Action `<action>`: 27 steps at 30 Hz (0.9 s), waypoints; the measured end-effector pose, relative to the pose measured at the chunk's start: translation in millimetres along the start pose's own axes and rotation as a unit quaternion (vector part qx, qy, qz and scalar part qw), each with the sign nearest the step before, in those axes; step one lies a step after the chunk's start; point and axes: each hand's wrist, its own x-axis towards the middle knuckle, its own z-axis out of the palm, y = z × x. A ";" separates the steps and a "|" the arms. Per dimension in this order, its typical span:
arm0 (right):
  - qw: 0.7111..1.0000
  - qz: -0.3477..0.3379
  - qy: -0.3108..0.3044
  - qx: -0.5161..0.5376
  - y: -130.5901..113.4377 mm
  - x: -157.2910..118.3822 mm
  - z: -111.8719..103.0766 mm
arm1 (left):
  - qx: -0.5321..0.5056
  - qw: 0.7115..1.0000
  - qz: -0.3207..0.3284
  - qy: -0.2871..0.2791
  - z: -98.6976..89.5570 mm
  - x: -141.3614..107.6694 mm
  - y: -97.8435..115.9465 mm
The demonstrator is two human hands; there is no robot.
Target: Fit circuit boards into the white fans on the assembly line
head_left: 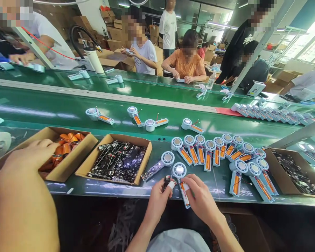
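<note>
My left hand pinches a small black circuit board; the thumb wears a white finger cover. My right hand is closed on the handle of a pale blue handheld fan, whose round head points away from me. An orange battery shows in the open handle, partly hidden by my fingers. Just left of it lies another fan with a dark board in its handle. To the right, several open fans with orange batteries and thin wires are lined up on the bench.
A cardboard box of circuit boards stands left of my hands. A co-worker's arm reaches into a box of orange batteries. At right sits another parts box. Beyond runs a green conveyor carrying fans, with people behind.
</note>
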 end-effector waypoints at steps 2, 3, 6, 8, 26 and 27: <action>1.000 -0.019 -0.019 -0.008 -2.3 3.5 2.7 | 0.003 1.000 -0.004 0.006 -0.1 -1.0 2.5; 0.999 -0.028 -0.025 -0.017 -2.6 5.6 4.6 | 0.004 1.000 -0.003 0.008 -0.4 -2.0 3.9; 0.995 -0.065 -0.041 -0.055 -1.8 10.4 11.6 | 0.000 1.000 0.000 0.011 -2.0 -5.5 7.4; 0.994 -0.080 -0.040 -0.057 0.1 11.1 16.7 | -0.010 1.000 -0.002 0.013 -3.8 -7.5 9.0; 0.983 0.077 0.014 0.169 4.0 5.5 26.1 | 0.027 0.999 0.000 -0.031 2.9 -10.8 -3.6; 0.984 0.062 0.017 0.167 4.2 4.4 27.6 | 0.026 0.999 -0.001 -0.037 2.9 -9.4 -4.5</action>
